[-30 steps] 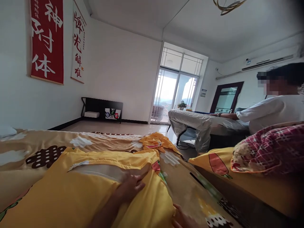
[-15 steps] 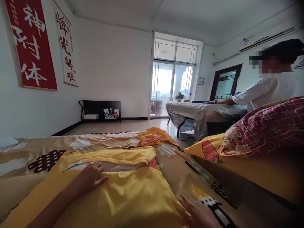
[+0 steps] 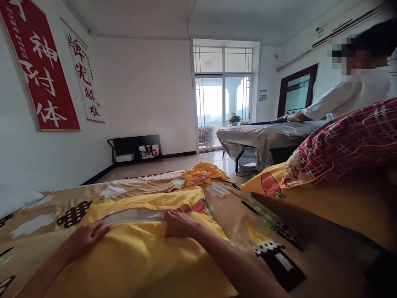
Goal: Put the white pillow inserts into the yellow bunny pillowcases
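Observation:
A yellow pillowcase (image 3: pixel 133 256) lies in front of me on the patterned bed sheet, with a white pillow (image 3: pixel 136 215) showing through its long opening. My left hand (image 3: pixel 87 240) is at the opening's left end, thumb and fingers closed on the near edge. Toward the right end, my right hand (image 3: pixel 180 223) has its fingers curled over that same edge, gripping the cloth. Part of the fingers of both hands is hidden by the fabric. An orange carrot print (image 3: pixel 198 206) marks the far right corner of the case.
Beyond the pillowcase, a crumpled yellow cloth (image 3: pixel 203 174) lies at the far edge of the patterned sheet (image 3: pixel 242 223). To the right are another yellow cloth with a carrot (image 3: pixel 269 184) and a red plaid cushion (image 3: pixel 344 145). A person (image 3: pixel 344 93) stands at a plastic-covered table (image 3: pixel 248 134).
My right hand has moved from the lower right side up and left onto the opening's edge. My left hand has shifted left and nearer, to the opening's left end. The view has turned slightly.

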{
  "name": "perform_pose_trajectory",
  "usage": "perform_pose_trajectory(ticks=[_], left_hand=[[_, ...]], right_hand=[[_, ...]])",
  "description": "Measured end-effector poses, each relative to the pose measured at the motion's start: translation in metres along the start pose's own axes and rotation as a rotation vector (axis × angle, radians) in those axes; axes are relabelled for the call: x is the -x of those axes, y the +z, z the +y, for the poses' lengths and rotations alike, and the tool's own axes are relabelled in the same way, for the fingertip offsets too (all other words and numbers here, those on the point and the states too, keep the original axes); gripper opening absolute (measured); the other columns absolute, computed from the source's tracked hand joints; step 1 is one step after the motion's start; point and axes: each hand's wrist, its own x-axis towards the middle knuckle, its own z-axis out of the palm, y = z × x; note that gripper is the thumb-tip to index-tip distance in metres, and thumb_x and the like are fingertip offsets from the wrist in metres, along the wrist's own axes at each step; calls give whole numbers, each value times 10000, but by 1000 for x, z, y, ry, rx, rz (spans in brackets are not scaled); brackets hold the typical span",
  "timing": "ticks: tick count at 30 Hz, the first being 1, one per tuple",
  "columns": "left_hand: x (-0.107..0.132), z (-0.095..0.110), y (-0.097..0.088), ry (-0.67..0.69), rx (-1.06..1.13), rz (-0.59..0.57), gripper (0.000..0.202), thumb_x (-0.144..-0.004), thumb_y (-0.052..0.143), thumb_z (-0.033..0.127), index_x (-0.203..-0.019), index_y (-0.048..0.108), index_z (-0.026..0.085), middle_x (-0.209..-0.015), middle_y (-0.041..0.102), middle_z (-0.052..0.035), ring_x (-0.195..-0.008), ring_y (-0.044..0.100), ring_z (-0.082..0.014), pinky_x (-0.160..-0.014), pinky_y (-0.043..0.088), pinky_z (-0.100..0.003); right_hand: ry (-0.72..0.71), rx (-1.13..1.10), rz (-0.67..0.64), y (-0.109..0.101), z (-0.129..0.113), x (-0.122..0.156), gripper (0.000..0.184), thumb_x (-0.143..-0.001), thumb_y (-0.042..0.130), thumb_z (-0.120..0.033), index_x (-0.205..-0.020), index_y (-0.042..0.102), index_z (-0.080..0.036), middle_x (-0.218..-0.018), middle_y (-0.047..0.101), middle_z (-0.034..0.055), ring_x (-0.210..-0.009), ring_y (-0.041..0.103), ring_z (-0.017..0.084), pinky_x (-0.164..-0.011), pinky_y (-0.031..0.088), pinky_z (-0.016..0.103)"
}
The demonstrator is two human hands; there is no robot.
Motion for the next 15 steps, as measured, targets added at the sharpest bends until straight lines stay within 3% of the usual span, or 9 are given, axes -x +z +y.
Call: perform_pose_trajectory(ticks=[3, 7, 10, 15], left_hand=[[6, 19, -8, 76, 3, -69, 519, -863, 301, 627, -727, 578, 209, -709, 659, -28, -708, 623, -217, -644, 442, -269], [16, 55, -13, 173, -75, -205, 519, -887, 266, 619, -689, 509, 205, -654, 612, -14, -643, 583, -193, -601, 376, -262], [23, 73, -12, 182, -127, -338, 543, -884, 268, 618, -691, 563, 205, -690, 647, -43, -668, 606, -223, -605, 363, -285], [17, 107, -8, 127, -251, -412, 541, -921, 223, 412, -805, 693, 170, -875, 704, -143, -852, 648, -307, -719, 426, -372]], right_hand=[[4, 4, -31, 4, -2, -3, 456, -739, 737, -431, -1065, 611, -139, -1009, 676, 73, -922, 608, 211, -908, 421, 327], [-19, 31, -127, -4, 4, 14, 301, -801, 672, -446, -936, 669, -177, -986, 682, 68, -853, 628, 195, -787, 443, 298], [-10, 58, -206, -19, 11, 36, 438, -780, 639, -563, -938, 684, -157, -940, 690, 99, -765, 640, 213, -655, 444, 296], [-40, 169, -458, -49, 2, 72, 528, -754, 648, -591, -968, 716, -114, -821, 701, 146, -790, 656, 267, -677, 440, 319]])
